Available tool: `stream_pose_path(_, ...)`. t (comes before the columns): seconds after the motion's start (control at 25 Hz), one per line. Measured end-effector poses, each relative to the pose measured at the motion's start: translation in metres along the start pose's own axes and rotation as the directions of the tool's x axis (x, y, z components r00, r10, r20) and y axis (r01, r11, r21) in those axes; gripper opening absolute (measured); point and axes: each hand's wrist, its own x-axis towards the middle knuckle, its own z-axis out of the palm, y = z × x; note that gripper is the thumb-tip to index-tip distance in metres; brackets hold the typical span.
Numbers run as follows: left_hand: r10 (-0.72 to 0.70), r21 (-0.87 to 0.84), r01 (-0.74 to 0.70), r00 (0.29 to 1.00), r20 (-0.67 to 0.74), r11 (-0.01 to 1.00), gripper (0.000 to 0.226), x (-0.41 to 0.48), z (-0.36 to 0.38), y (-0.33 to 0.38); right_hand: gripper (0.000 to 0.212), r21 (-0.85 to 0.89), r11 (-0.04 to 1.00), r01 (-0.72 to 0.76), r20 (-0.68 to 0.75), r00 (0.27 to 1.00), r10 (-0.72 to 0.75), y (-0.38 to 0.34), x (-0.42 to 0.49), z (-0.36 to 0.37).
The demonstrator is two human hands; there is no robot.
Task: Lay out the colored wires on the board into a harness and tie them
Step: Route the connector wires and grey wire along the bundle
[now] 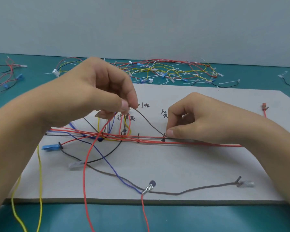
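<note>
The left hand (97,91) hovers over the board (199,164), thumb and forefinger pinched tight on the upper end of a thin brown wire (149,122), the other fingers curled. The right hand (196,118), at 3 o'clock from it, pinches the same wire low against a peg (164,135). This probably anchors the bend while the left hand steers the free end toward its marked spot. The wire sags between the 2 hands, above the red trunk wires (191,143) running from 9 to 3 o'clock across the board. Spare wires (166,71) lie heaped on the worktop (224,218) at 12 o'clock. No tie appears fitted yet.
</note>
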Motion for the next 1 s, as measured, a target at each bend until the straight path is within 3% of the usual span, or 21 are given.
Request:
stream_pose_path(0.24,0.024,-0.030,-0.023,0.999,0.025,0.999,0.025,0.001,-0.002,-0.004,0.012,-0.037,0.999,0.012,-0.013,1.000,-0.013,0.002,0.002,0.002)
stream_pose_path(0.44,-0.063,0.132,0.096,0.969,-0.240,0.987,0.018,0.012,-0.001,-0.019,0.014,-0.068,0.998,0.006,-0.025,1.000,-0.008,0.001,0.002,0.004)
stream_pose_path(0.52,-0.101,0.159,0.151,0.953,-0.286,0.976,0.015,0.021,0.000,-0.021,0.014,-0.063,0.998,-0.001,-0.033,0.999,-0.001,0.001,0.002,0.005)
stream_pose_path(1.0,-0.201,0.303,0.248,0.963,-0.177,0.920,0.016,0.079,0.013,-0.025,0.012,-0.071,0.997,-0.029,-0.042,0.999,0.026,0.002,0.005,0.005)
